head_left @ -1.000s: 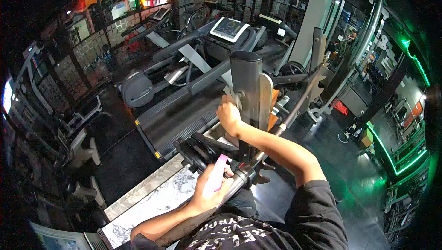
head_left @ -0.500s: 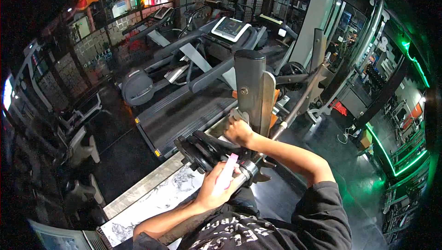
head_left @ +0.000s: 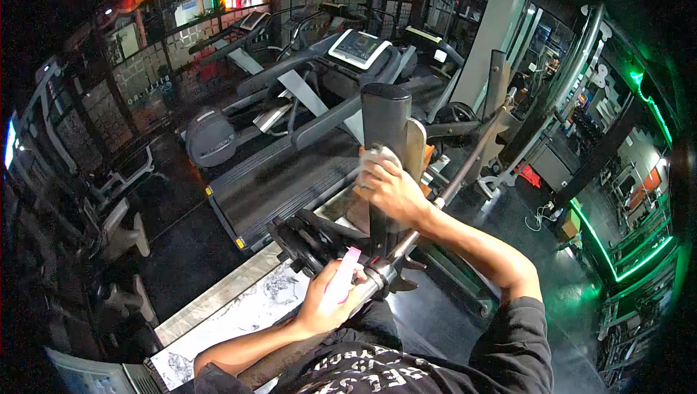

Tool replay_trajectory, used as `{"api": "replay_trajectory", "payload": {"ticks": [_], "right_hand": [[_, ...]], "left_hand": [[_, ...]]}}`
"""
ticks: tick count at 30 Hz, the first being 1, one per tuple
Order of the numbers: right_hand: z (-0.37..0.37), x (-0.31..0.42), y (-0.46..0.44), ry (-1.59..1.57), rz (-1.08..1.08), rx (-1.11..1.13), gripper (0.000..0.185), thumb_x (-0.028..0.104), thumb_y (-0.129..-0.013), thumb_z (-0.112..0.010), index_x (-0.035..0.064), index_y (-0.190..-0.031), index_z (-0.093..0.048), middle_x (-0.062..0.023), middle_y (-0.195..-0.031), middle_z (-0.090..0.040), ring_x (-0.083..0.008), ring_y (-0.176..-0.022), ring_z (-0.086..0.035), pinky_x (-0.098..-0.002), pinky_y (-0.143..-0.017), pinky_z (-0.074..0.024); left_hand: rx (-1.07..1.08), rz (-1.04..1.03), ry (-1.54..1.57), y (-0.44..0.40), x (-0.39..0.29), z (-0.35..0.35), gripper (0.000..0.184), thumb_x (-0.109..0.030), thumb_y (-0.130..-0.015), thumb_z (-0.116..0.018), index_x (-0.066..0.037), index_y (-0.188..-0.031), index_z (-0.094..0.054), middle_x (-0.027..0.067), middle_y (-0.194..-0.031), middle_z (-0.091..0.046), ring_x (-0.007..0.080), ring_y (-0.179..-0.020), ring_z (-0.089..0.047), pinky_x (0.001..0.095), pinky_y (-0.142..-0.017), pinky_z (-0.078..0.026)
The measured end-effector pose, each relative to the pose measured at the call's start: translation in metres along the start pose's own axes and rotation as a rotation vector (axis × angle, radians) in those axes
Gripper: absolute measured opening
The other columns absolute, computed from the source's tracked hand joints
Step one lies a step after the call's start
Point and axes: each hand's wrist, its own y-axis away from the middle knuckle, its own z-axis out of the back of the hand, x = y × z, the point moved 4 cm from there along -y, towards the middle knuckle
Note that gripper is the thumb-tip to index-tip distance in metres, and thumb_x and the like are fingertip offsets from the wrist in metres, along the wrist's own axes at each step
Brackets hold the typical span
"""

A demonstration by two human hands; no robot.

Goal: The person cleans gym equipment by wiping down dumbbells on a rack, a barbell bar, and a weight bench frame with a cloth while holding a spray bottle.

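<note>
My left hand (head_left: 323,307) is closed around a slim white object with a pink end (head_left: 340,283); its kind is unclear. That hand is beside the near end of a barbell (head_left: 470,160), by its collar. Higher up, my right hand (head_left: 396,189) is closed over a pale grey cloth (head_left: 379,153), mostly covered by the fingers. The cloth is against the dark rack upright (head_left: 386,112), below its rounded top. Dark weight plates (head_left: 308,240) sit low beside the upright, to the left of it.
A treadmill (head_left: 261,183) stands beyond the rack, its console (head_left: 359,48) facing me. A white marbled surface (head_left: 232,321) lies at the lower left. A second upright (head_left: 495,85) holds the barbell's far end. Green light strips (head_left: 617,278) run along the right side.
My right hand has moved up the upright with the cloth. My left hand keeps its hold on the white and pink object, and the view has shifted slightly.
</note>
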Motion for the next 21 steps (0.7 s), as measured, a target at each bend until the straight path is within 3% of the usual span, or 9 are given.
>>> {"api": "replay_trajectory", "payload": {"ticks": [3,7,10,11,13,14,15,17,21], "right_hand": [[-0.018,0.006,0.017,-0.058,0.024,0.090,0.025,0.023,-0.077,-0.059,0.0177,-0.100,-0.068,-0.0018,-0.118,-0.060,-0.0207,-0.126,-0.045,-0.0387,-0.107,-0.0328],[-0.031,0.029,0.035,-0.051,0.137,0.226,0.017,0.022,-0.078,-0.058,0.0147,-0.086,-0.070,-0.0011,-0.094,-0.067,-0.0185,-0.103,-0.058,-0.0328,-0.094,-0.0425],[-0.015,0.029,0.027,-0.216,0.057,0.236,0.015,0.020,-0.076,-0.060,0.0085,-0.075,-0.069,-0.0067,-0.094,-0.068,-0.0245,-0.106,-0.061,-0.0403,-0.096,-0.0444],[-0.012,0.022,0.022,-0.338,-0.042,0.722,0.021,0.019,-0.081,-0.056,0.0064,-0.092,-0.070,-0.0140,-0.101,-0.069,-0.0301,-0.102,-0.065,-0.0447,-0.092,-0.0489],[0.012,0.006,0.015,-0.677,-0.085,0.741,0.031,0.020,-0.086,-0.053,0.0120,-0.113,-0.065,-0.0170,-0.102,-0.070,-0.0333,-0.099,-0.067,-0.0454,-0.087,-0.0529],[0.013,-0.001,0.012,-0.613,0.010,0.693,0.039,0.021,-0.086,-0.054,0.0211,-0.125,-0.058,-0.0165,-0.100,-0.070,-0.0339,-0.093,-0.069,-0.0453,-0.080,-0.0557],[0.038,-0.010,0.003,-0.451,-0.005,0.711,0.041,0.019,-0.084,-0.055,0.0207,-0.125,-0.057,-0.0145,-0.099,-0.070,-0.0337,-0.088,-0.070,-0.0453,-0.073,-0.0581],[0.072,-0.038,-0.006,-0.192,-0.154,0.500,0.024,0.016,-0.082,-0.057,0.0158,-0.106,-0.061,-0.0113,-0.104,-0.069,-0.0286,-0.095,-0.069,-0.0448,-0.071,-0.0584],[0.137,-0.066,-0.025,-0.114,-0.180,-0.365,0.039,0.009,-0.077,-0.056,0.0133,-0.116,-0.062,-0.0128,-0.129,-0.058,-0.0298,-0.120,-0.055,-0.0432,-0.093,-0.0524]], "left_hand": [[0.011,0.025,0.038,0.000,0.002,0.000,0.028,0.001,-0.087,-0.066,-0.001,-0.112,-0.053,0.0073,-0.101,-0.061,0.0103,-0.085,-0.061,0.0254,-0.073,-0.054],[0.004,0.028,0.048,0.001,0.003,0.001,0.028,0.000,-0.087,-0.067,-0.001,-0.112,-0.054,0.0070,-0.100,-0.062,0.0093,-0.085,-0.061,0.0247,-0.073,-0.053],[0.023,0.019,-0.007,-0.001,0.002,0.000,0.028,0.000,-0.087,-0.067,-0.001,-0.111,-0.054,0.0062,-0.100,-0.062,0.0090,-0.085,-0.061,0.0243,-0.073,-0.053],[0.007,0.040,0.006,0.000,0.001,-0.001,0.026,-0.001,-0.086,-0.066,-0.001,-0.109,-0.054,0.0048,-0.095,-0.061,0.0087,-0.078,-0.060,0.0247,-0.069,-0.051],[-0.011,0.059,0.014,0.000,-0.001,-0.002,0.025,-0.001,-0.085,-0.065,-0.001,-0.108,-0.053,0.0034,-0.090,-0.061,0.0084,-0.072,-0.059,0.0251,-0.065,-0.050],[-0.013,0.037,0.000,-0.001,-0.003,-0.002,0.025,-0.001,-0.086,-0.065,-0.001,-0.108,-0.053,0.0030,-0.090,-0.060,0.0082,-0.072,-0.059,0.0248,-0.065,-0.049],[-0.017,0.015,-0.011,-0.002,-0.004,-0.002,0.025,-0.001,-0.086,-0.065,-0.001,-0.108,-0.053,0.0026,-0.090,-0.060,0.0080,-0.072,-0.059,0.0246,-0.065,-0.049],[-0.001,0.023,0.008,-0.001,0.000,0.001,0.029,-0.002,-0.086,-0.068,-0.001,-0.111,-0.055,0.0066,-0.100,-0.063,0.0095,-0.085,-0.062,0.0248,-0.073,-0.053],[-0.005,-0.021,-0.004,-0.002,0.004,0.004,0.029,0.000,-0.087,-0.065,0.001,-0.113,-0.052,0.0073,-0.099,-0.061,0.0097,-0.078,-0.062,0.0249,-0.068,-0.052]]}}
